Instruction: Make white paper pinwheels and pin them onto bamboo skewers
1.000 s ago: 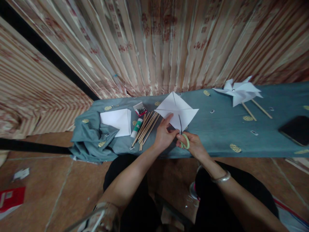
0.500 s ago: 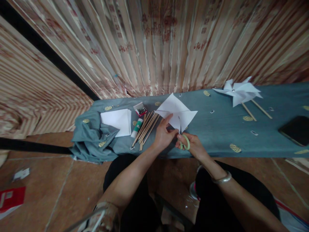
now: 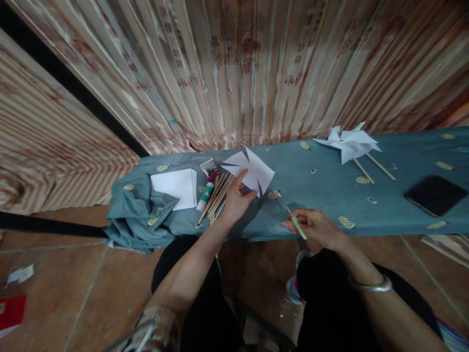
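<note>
My left hand [image 3: 236, 200] pinches the near edge of a white paper square [image 3: 251, 171] cut along its diagonals, lying on the blue cloth-covered table [image 3: 322, 193]. My right hand [image 3: 315, 227] holds green-handled scissors [image 3: 296, 223] at the table's front edge, to the right of the paper and apart from it. A bundle of wooden sticks [image 3: 219, 195] lies just left of my left hand.
A glue stick [image 3: 205, 194], a small box of pins [image 3: 210, 169] and a stack of white paper [image 3: 176, 186] lie left of the sticks. A finished paper pinwheel [image 3: 348, 144] with sticks sits at the back right. A black phone [image 3: 434, 194] lies far right.
The scissors came out of the paper and my right hand moved right and toward me. My left hand slid the cut paper left and away. The view shifted slightly.
</note>
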Motion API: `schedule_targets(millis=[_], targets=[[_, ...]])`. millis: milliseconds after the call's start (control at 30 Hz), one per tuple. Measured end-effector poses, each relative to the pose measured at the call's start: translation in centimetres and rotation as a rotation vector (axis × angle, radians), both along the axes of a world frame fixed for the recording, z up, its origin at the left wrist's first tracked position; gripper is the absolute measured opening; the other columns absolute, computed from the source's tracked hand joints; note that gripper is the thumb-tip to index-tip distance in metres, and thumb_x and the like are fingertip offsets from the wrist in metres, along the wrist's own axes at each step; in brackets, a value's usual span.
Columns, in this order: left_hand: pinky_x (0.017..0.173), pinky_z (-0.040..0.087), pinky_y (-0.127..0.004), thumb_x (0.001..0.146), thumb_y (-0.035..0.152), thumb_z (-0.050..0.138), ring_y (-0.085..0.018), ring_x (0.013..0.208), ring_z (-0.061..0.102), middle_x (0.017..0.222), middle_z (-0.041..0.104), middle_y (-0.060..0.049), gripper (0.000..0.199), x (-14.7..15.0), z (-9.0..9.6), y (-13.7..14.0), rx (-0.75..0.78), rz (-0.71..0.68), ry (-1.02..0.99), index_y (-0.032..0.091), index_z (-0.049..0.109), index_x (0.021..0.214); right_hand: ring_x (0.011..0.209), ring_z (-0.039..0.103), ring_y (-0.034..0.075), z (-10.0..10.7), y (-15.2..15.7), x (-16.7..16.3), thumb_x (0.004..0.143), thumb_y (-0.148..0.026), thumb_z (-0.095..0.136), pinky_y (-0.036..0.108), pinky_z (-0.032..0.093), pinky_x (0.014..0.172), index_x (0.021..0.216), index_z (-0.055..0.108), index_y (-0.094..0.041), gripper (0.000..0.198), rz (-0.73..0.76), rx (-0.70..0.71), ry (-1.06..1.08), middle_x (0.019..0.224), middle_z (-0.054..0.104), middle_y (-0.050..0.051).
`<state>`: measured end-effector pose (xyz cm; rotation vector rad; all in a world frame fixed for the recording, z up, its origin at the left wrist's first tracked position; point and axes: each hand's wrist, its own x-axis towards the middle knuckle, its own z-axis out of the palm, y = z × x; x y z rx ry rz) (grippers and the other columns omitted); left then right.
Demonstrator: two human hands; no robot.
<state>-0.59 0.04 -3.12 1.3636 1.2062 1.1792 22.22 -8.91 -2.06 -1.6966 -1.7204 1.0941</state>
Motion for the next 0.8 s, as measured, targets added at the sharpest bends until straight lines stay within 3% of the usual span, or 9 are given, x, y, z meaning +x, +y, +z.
schedule_targets(millis=[133, 233, 433, 600, 800], targets=[[0.091, 0.053, -0.034, 0.064, 0.009, 0.071, -0.018, 0.097, 0.065, 0.123, 0.066, -0.009, 0.075, 0.4, -0.6, -0.4, -0.089, -0.078, -0.099, 0.019, 0.056, 0.136, 0.061, 0.067, 0.026, 0.0, 0.3, 2.9, 0.079, -0.061, 0.066, 0.032, 0.043, 0.055, 0.096, 0.071, -0.021, 0.044, -0.190, 0.162, -0.676, 0.068, 0.071, 0.008], [0.096, 0.053, -0.039, 0.061, 0.008, 0.074, -0.021, 0.102, 0.067, 0.133, 0.062, -0.011, 0.074, 1.0, -1.2, -1.0, -0.138, -0.084, -0.100, 0.018, 0.059, 0.132, 0.074, 0.073, 0.033, 0.2, 0.7, 3.7, 0.084, -0.056, 0.064, 0.035, 0.047, 0.061, 0.120, 0.063, -0.012, 0.056, -0.249, 0.183, -0.873, 0.079, 0.075, 0.016], [0.090, 0.057, -0.038, 0.059, 0.005, 0.076, -0.018, 0.090, 0.068, 0.110, 0.071, -0.005, 0.073, 1.4, -2.0, -2.2, -0.266, -0.106, -0.089, 0.019, 0.062, 0.129, 0.085, 0.073, 0.037, 0.5, 1.7, 3.3, 0.088, -0.042, 0.061, 0.039, 0.051, 0.071, 0.128, 0.056, -0.004, 0.056, -0.237, 0.160, -0.969, 0.086, 0.075, 0.022], [0.080, 0.061, -0.037, 0.065, 0.007, 0.077, -0.013, 0.072, 0.066, 0.080, 0.067, 0.003, 0.076, 0.8, -2.2, -3.2, -0.453, -0.144, -0.273, 0.016, 0.054, 0.137, 0.083, 0.072, 0.034, 0.4, 2.2, 3.4, 0.087, -0.039, 0.059, 0.038, 0.050, 0.071, 0.120, 0.060, -0.006, 0.046, -0.235, 0.203, -0.973, 0.086, 0.074, 0.021], [0.082, 0.062, -0.037, 0.068, 0.010, 0.079, -0.009, 0.071, 0.064, 0.086, 0.059, 0.004, 0.067, -0.2, -2.1, -3.4, -0.481, -0.141, -0.320, 0.015, 0.057, 0.131, 0.089, 0.069, 0.033, 0.5, 2.4, 3.8, 0.086, -0.037, 0.060, 0.039, 0.050, 0.078, 0.105, 0.070, -0.012, 0.034, -0.223, 0.208, -0.966, 0.095, 0.074, 0.020]])
